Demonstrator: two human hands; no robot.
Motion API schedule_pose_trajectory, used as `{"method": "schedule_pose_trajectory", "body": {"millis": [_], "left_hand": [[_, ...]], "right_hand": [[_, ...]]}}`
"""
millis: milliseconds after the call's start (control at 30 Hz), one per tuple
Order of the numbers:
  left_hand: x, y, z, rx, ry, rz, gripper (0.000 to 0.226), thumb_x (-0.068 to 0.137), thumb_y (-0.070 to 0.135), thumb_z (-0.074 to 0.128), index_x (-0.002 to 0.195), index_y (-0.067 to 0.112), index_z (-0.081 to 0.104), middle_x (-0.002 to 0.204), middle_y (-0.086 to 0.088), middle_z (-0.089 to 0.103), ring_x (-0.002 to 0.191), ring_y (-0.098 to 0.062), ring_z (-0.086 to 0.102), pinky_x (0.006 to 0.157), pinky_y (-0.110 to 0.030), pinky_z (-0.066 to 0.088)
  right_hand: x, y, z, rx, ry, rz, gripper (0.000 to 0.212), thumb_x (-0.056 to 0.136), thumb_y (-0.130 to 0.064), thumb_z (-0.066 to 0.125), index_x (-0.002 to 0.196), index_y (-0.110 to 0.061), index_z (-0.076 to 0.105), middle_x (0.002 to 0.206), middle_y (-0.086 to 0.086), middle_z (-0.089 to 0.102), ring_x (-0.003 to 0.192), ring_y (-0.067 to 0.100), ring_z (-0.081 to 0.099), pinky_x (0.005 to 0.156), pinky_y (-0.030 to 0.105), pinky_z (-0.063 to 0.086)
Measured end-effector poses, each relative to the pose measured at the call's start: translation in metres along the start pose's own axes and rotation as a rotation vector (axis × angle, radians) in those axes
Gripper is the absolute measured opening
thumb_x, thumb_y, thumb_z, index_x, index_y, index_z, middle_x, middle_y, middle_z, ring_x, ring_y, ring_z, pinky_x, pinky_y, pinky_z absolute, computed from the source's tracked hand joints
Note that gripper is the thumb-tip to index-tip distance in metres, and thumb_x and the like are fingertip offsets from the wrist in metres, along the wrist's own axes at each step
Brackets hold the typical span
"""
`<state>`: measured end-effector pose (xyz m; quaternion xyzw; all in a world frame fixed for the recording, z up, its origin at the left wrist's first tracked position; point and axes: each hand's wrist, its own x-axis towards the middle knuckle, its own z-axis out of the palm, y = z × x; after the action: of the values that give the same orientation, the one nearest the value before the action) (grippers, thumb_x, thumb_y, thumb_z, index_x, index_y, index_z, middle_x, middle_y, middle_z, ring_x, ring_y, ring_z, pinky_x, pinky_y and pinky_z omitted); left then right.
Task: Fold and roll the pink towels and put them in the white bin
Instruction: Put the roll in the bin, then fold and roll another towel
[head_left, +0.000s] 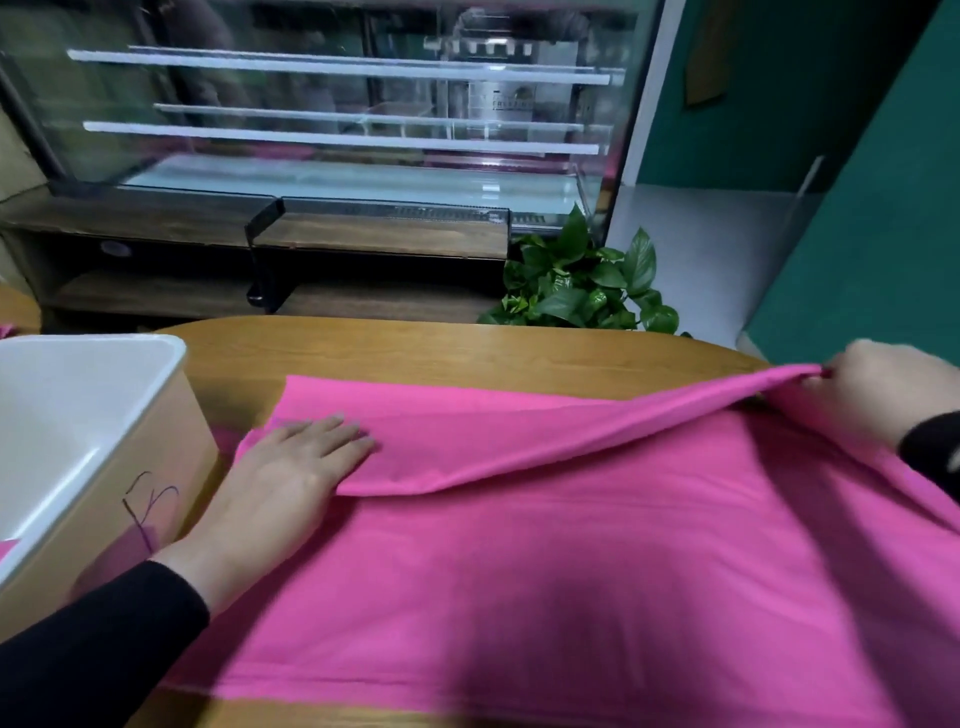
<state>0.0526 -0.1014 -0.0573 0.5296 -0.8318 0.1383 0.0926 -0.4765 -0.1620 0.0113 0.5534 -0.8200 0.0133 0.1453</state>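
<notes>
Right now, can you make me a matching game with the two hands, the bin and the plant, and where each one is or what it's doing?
Things:
1. left hand
2. right hand
3. white bin
4. green plant

Places or states:
A. behind the far edge of the wooden table
B. pinching a lifted edge of the pink towel
C. standing on the table, left of the towel
D. lying flat on the folded-over part of the towel

Pairs: 1-D, 2-B, 3-C, 4-A
</notes>
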Motion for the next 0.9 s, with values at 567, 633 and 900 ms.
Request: {"method": "schedule_pose_trajectory", "body": {"millis": [567, 633, 900], "left_hand": [[0.03, 0.053, -0.01, -0.472, -0.247, -0.072, 0.064, 0.09, 0.076, 0.035, 0.141, 0.038, 0.048, 0.133, 0.011, 0.064, 0.12, -0.016, 0.062, 0.098, -0.032, 0.049], [0.054, 0.044, 0.005, -0.549, -0.249, -0.118, 0.059, 0.095, 0.054, 0.054, 0.147, 0.028, 0.044, 0.142, 0.002, 0.058, 0.128, -0.018, 0.056, 0.105, -0.031, 0.044], [0.139, 0.068, 0.017, -1.338, -0.234, -0.235, 0.084, 0.086, 0.041, 0.074, 0.154, 0.019, 0.03, 0.15, -0.005, 0.048, 0.131, -0.006, 0.048, 0.11, -0.023, 0.036]], "right_hand": [[-0.012, -0.118, -0.042, 2.218, -0.142, 0.374, 0.023, 0.096, -0.014, 0.053, 0.076, -0.024, 0.055, 0.056, -0.012, 0.039, 0.048, 0.004, 0.034, 0.046, 0.017, 0.028], [-0.015, -0.124, -0.037, 2.292, -0.162, 0.451, 0.035, 0.097, -0.015, 0.054, 0.064, -0.023, 0.045, 0.052, -0.012, 0.031, 0.048, 0.006, 0.026, 0.058, 0.023, 0.023], [-0.026, -0.14, -0.058, 2.453, -0.541, 0.079, 0.058, 0.102, -0.024, 0.033, 0.048, -0.02, 0.056, 0.05, -0.009, 0.051, 0.049, 0.009, 0.052, 0.06, 0.02, 0.049]]}}
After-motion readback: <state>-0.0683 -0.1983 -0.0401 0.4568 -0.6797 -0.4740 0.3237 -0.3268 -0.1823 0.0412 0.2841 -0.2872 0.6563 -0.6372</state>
